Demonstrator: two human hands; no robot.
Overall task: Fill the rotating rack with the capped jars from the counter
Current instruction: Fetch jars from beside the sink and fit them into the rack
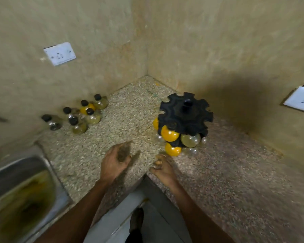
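A black rotating rack (pixel 186 113) stands on the speckled counter (pixel 130 123) near the corner. It holds several round jars low on its front, among them two orange ones (pixel 169 134) and a pale one (pixel 189 140). Several black-capped jars (pixel 81 118) stand grouped by the left wall. My left hand (pixel 115 162) hovers over the counter with blurred, loosely curled fingers, holding nothing I can make out. Just below the rack, my right hand (pixel 163 170) has its fingers curled and holds nothing visible.
A steel sink (pixel 21 195) with yellowish water lies at the lower left. Wall sockets (pixel 60 53) sit on the left wall and on the right wall (pixel 300 100). The counter's inner corner edge drops away between my forearms.
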